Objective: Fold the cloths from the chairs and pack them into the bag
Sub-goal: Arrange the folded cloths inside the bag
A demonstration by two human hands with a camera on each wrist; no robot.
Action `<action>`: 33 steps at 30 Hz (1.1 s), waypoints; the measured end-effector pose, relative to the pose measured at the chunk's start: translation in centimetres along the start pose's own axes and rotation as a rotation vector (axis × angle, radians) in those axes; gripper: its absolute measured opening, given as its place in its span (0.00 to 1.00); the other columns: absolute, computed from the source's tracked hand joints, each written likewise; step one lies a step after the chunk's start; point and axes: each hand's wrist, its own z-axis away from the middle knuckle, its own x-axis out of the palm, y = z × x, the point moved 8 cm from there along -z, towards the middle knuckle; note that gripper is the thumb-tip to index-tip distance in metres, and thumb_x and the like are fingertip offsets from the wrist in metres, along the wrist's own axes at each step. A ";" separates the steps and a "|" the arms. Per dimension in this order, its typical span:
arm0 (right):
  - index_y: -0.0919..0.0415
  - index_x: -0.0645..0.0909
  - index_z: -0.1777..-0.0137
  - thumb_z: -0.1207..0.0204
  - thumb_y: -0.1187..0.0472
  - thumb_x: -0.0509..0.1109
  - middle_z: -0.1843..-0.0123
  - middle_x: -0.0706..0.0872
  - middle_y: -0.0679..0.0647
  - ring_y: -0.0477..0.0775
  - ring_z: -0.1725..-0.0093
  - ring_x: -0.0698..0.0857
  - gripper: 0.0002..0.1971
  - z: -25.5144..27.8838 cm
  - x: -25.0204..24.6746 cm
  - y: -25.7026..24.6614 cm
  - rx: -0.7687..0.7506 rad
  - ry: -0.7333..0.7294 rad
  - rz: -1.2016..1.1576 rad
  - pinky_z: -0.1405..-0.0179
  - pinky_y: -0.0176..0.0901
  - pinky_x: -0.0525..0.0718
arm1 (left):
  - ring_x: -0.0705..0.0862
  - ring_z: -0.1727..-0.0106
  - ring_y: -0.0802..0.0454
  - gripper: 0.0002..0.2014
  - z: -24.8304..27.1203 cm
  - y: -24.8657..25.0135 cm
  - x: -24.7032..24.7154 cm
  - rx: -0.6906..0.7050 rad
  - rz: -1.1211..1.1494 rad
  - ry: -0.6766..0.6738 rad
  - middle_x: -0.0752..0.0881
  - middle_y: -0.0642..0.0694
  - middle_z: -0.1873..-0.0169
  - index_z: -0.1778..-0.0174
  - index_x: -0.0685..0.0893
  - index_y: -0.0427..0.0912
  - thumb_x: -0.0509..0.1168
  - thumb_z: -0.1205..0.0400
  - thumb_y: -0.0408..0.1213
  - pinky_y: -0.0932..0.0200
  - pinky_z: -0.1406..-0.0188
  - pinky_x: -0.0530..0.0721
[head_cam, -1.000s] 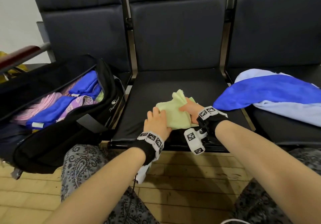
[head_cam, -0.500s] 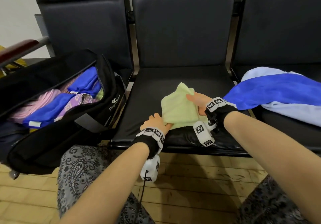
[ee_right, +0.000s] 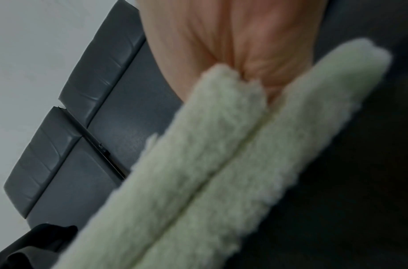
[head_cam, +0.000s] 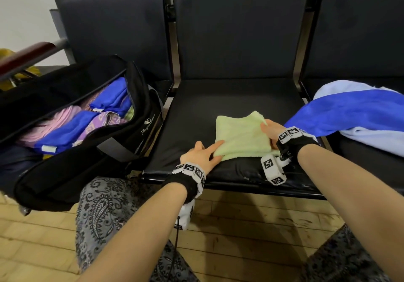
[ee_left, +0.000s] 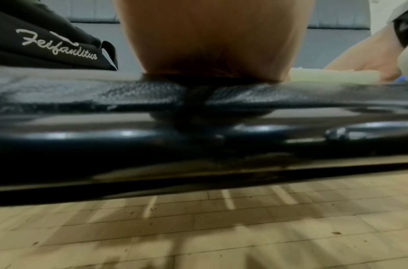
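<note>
Flattened now, green cloth [head_cam: 241, 135] under both hands.

Both forearms reach forward and converge, each wrist wrapped in a black band bearing white marker tags. The left hand [head_cam: 202, 155] lies low, palm down, thumb raised apart from the fingers, its index finger [head_cam: 215, 147] extended straight onto the near-left corner of the pale green cloth [head_cam: 241, 137]. The right hand [head_cam: 271, 132] is turned on its edge, fingers curled round the cloth's right border; from the right wrist view the folded layers emerge directly from under the palm [ee_right: 239, 45].
</note>
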 end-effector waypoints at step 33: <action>0.40 0.78 0.36 0.29 0.64 0.69 0.24 0.62 0.50 0.64 0.28 0.65 0.24 7.3 -0.2 0.7 -0.322 0.153 0.280 0.34 0.46 0.68 | 0.79 0.49 0.47 0.26 1.4 4.8 -1.5 0.447 -0.234 -0.098 0.79 0.48 0.47 0.57 0.66 0.48 0.75 0.32 0.58 0.57 0.54 0.76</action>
